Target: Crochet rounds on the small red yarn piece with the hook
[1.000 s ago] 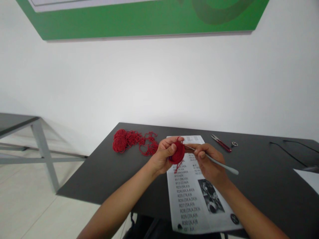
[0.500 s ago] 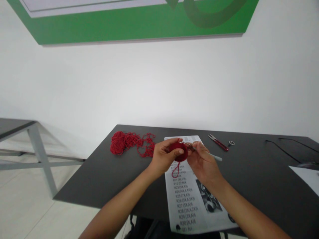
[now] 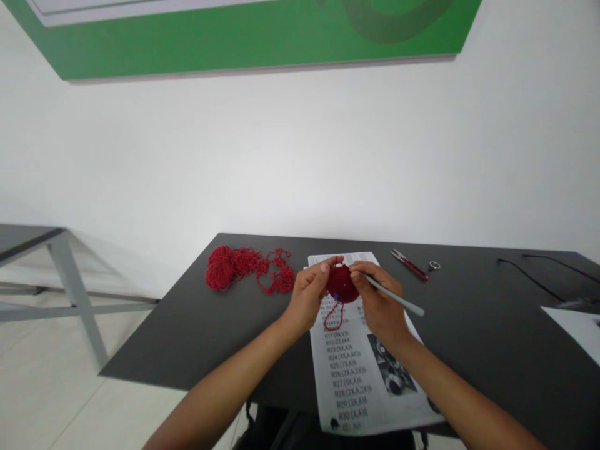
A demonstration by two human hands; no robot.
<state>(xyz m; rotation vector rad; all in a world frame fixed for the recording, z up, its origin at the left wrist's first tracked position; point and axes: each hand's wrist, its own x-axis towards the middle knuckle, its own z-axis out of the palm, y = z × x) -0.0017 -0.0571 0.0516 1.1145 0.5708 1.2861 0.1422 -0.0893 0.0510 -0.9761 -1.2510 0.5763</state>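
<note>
A small round piece of dark red crochet is held up between my two hands, above a printed pattern sheet. My left hand pinches its left edge, with the index finger stretched along the top. In my right hand is a crochet hook with a pale grey handle, gripped like a pen; its tip is hidden at the crochet's upper edge. A loop of red yarn dangles below the piece, and a small purple spot shows near it.
A tangled red yarn ball lies at the table's back left. Behind the sheet's right side are red-handled thread snips and a small metal ring. Dark-framed glasses and another white paper lie at the right.
The crochet has turned so that more of its round face shows. My left thumb has moved up off its front, and the hook handle has tilted and shows more.
</note>
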